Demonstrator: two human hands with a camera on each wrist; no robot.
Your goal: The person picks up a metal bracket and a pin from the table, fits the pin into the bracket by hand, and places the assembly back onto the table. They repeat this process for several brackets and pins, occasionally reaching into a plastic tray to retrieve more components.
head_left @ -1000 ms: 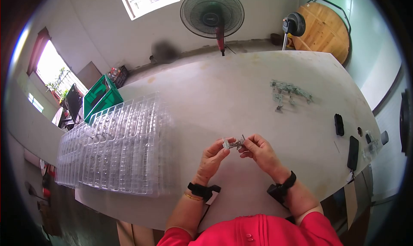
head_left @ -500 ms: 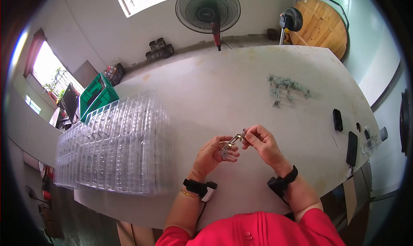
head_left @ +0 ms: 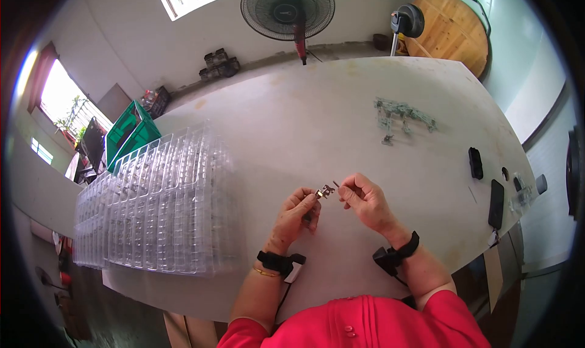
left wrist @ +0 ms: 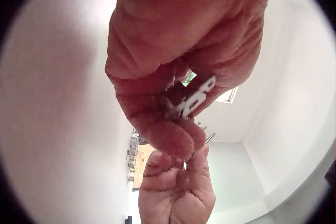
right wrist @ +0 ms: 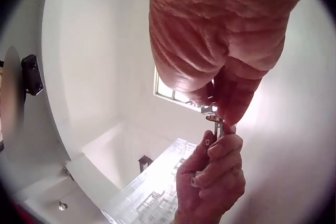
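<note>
My left hand [head_left: 294, 219] grips a small, shiny metal hinge-like part [head_left: 326, 191] in front of my body, over the table. Its end sticks out past my thumb and fingertips, and a flat plate with holes [left wrist: 195, 102] shows inside the curled fingers in the left wrist view. To its right, my right hand [head_left: 367, 207] pinches a thin dark metal rod [head_left: 336, 184] between thumb and forefinger. In the right wrist view a small metal piece [right wrist: 209, 109] shows at the right fingertips, close to the left hand's part.
Stacked clear plastic trays [head_left: 167, 214] stand at the left, with a green crate [head_left: 131, 135] behind them. Several greyish metal parts [head_left: 402, 113] lie at the back right. A phone [head_left: 496, 203], a black object [head_left: 475, 163] and a thin stick [head_left: 472, 194] lie near the right edge.
The metal part has turned in my left hand, whose fingers have curled around it again. My right hand has drawn slightly away with the rod. The head view has shifted slightly.
</note>
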